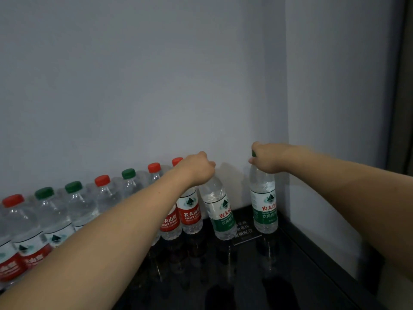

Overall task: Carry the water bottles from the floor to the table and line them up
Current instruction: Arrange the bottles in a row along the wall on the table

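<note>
Glossy black tabletop (245, 276), nearest.
Row of clear plastic water bottles (73, 204) with red and green caps along the grey wall (134, 86).
Left hand (196, 167): fingers curled over the cap of a tilted green-labelled bottle (220, 211).
Right hand (267, 156): gripping the green cap of an upright green-labelled bottle (263, 202) at the corner.
Handling, judged: full, weighty, thin-walled, smooth; the ridged cap and neck hold best.

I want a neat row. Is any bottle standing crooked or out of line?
Yes. The green-label bottle gripped by the left hand leans, top toward the row. The one under the right hand is upright but stands apart.
</note>
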`<action>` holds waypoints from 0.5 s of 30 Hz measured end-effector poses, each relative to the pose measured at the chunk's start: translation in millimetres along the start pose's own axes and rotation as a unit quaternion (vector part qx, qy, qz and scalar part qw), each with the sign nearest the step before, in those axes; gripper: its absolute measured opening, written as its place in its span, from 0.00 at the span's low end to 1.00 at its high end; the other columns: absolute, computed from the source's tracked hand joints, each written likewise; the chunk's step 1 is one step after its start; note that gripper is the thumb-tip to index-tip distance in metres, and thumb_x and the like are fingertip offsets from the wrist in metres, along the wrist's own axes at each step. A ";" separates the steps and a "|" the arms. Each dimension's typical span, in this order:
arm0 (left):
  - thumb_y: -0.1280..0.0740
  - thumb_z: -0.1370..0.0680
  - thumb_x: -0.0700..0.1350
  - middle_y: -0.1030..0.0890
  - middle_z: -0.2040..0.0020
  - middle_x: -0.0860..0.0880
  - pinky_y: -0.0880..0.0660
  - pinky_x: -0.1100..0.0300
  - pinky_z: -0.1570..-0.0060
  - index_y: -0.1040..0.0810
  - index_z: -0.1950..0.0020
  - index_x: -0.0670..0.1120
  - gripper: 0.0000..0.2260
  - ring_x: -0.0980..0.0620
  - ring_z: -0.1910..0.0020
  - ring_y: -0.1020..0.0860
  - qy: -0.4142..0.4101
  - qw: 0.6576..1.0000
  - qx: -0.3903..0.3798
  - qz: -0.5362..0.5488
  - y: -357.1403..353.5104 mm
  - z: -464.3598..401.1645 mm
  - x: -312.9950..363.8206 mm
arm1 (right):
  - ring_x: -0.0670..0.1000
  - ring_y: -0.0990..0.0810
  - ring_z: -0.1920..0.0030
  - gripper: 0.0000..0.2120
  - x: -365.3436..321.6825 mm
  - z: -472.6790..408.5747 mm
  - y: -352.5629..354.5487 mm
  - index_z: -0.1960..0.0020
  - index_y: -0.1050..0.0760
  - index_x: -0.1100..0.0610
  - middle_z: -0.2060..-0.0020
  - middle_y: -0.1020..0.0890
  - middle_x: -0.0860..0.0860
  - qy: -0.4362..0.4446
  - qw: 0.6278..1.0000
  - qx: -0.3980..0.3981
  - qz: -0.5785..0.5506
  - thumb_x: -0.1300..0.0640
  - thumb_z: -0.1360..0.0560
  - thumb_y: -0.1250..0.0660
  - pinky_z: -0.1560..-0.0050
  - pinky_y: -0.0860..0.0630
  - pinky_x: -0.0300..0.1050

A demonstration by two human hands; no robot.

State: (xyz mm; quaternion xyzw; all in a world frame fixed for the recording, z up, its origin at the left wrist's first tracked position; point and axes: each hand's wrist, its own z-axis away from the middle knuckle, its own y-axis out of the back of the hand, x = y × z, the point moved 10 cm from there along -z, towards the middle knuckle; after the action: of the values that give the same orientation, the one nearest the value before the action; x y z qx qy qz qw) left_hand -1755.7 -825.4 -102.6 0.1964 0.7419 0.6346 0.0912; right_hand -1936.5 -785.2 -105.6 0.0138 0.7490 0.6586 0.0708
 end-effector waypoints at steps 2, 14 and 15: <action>0.43 0.18 0.53 0.24 0.45 0.43 0.33 0.54 0.61 0.30 0.40 0.45 0.14 0.45 0.52 0.26 -0.018 1.000 0.005 0.022 5.2 -2.5 0.6 | 0.59 0.25 0.46 0.18 3.9 -2.7 8.6 0.36 0.35 0.58 0.40 0.24 0.58 0.008 1.000 0.022 0.004 0.46 0.18 0.45 0.51 0.33 0.48; 0.48 0.17 0.54 0.19 0.50 0.44 0.45 0.49 0.53 0.33 0.45 0.49 0.11 0.45 0.55 0.35 -0.132 0.955 0.128 -0.233 5.4 -33.6 10.4 | 0.55 0.29 0.61 0.11 -43.6 -42.8 20.6 0.48 0.39 0.51 0.59 0.28 0.53 0.072 0.989 0.117 -0.046 0.44 0.19 0.45 0.61 0.33 0.49; 0.48 0.17 0.54 0.19 0.49 0.44 0.46 0.49 0.54 0.33 0.45 0.49 0.11 0.46 0.55 0.35 -0.131 0.955 0.130 -0.233 3.9 -37.4 10.1 | 0.55 0.29 0.61 0.11 -48.1 -46.3 15.3 0.48 0.39 0.51 0.60 0.29 0.52 0.076 0.989 0.115 -0.047 0.44 0.19 0.45 0.61 0.34 0.49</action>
State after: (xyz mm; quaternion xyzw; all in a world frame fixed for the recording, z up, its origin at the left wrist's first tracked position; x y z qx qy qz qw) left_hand -1778.5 -854.7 -91.0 0.1098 0.8245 0.4628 0.3064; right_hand -1895.8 -834.3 -80.6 -0.0638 0.8226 0.5634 0.0425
